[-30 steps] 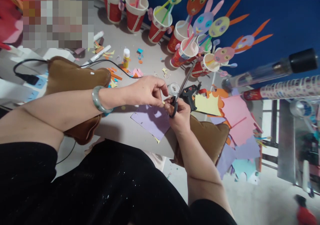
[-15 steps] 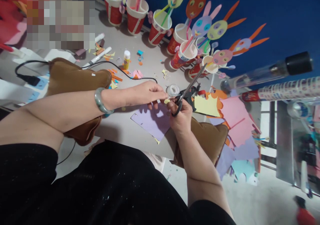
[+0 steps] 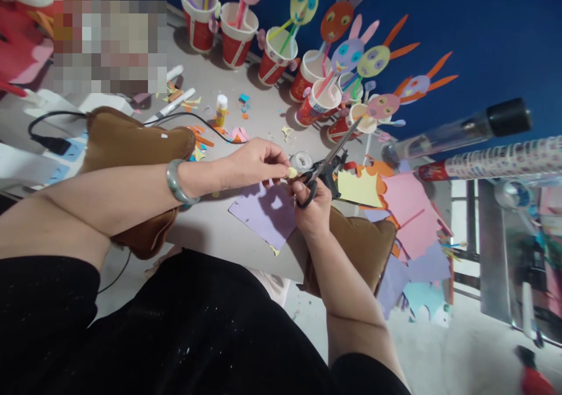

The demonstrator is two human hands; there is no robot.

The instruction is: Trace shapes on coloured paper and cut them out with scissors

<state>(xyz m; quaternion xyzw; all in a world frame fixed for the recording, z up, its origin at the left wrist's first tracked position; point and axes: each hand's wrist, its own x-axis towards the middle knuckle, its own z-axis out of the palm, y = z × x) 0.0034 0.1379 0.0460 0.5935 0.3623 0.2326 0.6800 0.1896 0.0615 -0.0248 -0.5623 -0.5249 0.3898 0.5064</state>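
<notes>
My left hand (image 3: 259,162), a bangle on its wrist, pinches a small yellow paper piece (image 3: 292,172) between thumb and fingertips. Just right of it, my right hand (image 3: 312,205) is closed around a pair of scissors (image 3: 331,158) with black handles. The long blades point up and away toward the cups. Both hands hover close together above a purple paper sheet (image 3: 263,216) at the table's near edge. A roll of clear tape (image 3: 301,161) lies just beyond my fingertips.
Red paper cups (image 3: 276,61) with rabbit faces on straws line the back. A glue stick (image 3: 222,110), markers and scraps lie mid-table. Brown cushions (image 3: 136,140) flank the work spot. Yellow paper (image 3: 359,188) and pink paper (image 3: 408,208) are at right, near a clear tube (image 3: 443,134).
The yellow piece has turned slightly between my left fingertips. Both hands stay close together, and the scissors remain in my right hand. The view has shifted a little.
</notes>
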